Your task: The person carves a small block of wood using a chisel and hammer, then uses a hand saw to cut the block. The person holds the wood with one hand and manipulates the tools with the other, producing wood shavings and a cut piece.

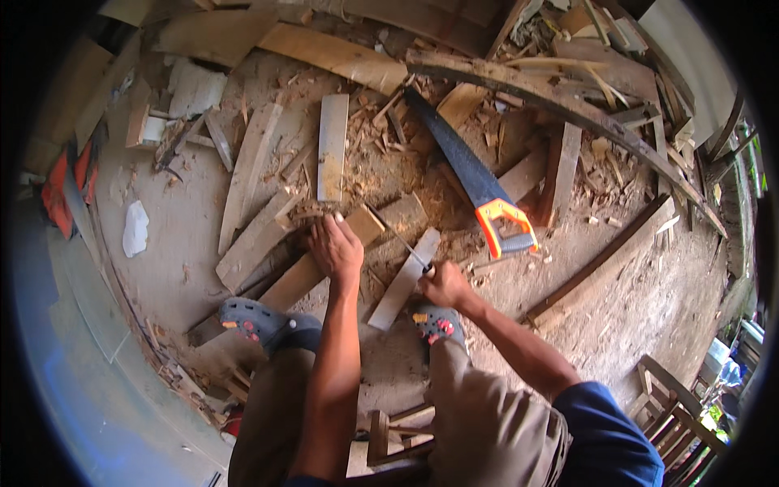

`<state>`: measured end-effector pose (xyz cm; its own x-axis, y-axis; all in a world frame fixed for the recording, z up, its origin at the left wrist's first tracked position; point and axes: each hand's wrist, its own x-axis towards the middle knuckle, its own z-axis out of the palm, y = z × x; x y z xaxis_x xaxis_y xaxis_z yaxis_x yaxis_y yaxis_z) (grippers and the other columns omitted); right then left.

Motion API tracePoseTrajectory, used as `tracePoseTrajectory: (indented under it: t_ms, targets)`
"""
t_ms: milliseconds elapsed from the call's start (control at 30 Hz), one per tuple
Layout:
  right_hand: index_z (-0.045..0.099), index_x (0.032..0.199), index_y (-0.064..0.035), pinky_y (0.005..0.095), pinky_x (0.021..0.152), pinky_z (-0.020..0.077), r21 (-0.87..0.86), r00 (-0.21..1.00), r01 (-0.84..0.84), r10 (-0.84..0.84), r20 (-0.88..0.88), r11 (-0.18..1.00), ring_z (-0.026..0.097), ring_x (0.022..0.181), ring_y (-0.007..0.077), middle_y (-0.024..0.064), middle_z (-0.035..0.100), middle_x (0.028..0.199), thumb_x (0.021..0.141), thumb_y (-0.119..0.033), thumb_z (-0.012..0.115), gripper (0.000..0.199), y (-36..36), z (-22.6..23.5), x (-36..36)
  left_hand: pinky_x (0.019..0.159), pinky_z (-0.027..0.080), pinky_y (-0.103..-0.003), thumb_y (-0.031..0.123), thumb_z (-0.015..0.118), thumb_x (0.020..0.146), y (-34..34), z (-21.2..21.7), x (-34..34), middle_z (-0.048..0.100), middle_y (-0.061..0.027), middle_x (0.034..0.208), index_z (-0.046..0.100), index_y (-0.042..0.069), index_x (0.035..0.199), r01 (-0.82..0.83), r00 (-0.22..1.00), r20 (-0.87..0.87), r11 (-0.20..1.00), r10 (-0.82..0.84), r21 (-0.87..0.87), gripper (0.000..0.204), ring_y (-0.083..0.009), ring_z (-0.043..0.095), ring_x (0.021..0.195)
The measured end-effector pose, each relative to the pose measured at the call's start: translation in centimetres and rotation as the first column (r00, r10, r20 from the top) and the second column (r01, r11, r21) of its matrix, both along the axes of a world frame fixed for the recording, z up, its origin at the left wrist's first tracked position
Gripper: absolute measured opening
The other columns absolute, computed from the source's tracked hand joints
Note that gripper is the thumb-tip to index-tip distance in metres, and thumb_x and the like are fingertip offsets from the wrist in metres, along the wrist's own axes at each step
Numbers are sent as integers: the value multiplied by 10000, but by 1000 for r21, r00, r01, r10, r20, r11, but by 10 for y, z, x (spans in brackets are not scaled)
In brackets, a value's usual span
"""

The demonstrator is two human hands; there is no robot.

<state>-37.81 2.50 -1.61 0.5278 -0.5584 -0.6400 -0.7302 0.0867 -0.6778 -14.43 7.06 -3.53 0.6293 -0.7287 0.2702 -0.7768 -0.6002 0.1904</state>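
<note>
My left hand (337,247) grips the end part of a wooden plank (294,282), its fingers bent over the far edge. The plank rests slantwise across another timber piece (404,211). In my right hand (445,286) is a tool with a black handle and a long thin metal shaft (398,237). Its tip reaches the plank's end, close to my left hand; the tip's shape is too small to tell. Beneath the shaft lies a short pale board (404,280). A handsaw (458,150) with an orange and grey handle lies beyond my right hand.
Sawdust and wood scraps cover the ground ahead. Several boards lie about, among them an upright-lying pale one (333,146) and a long curved beam (568,101). A hammer-like tool (169,158) is at the left. My clogs (438,323) flank the work; a wooden stool (398,434) is near me.
</note>
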Motion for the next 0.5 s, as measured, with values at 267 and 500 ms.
tracePoseTrajectory:
  t_ms: [267,500]
  targets:
    - [599,781,43,458,669,541,-109,924,200,-150,353,974,678,675,403,267,640,709,807,-196,663,248,1,47,22,765,443,-505,227,456,1058,2,5,-4,601,-181,910,539,37,937,16,1000,-16,1000,-16,-27,240,-385,599,914]
    - [653,817,68,514,764,556,-5,999,31,-31,8,1000,695,851,485,317,671,801,817,-230,675,298,-8,42,23,774,434,-520,236,458,1054,12,-4,1,619,-203,934,556,29,950,7,999,-39,1000,-8,-21,251,-406,594,924]
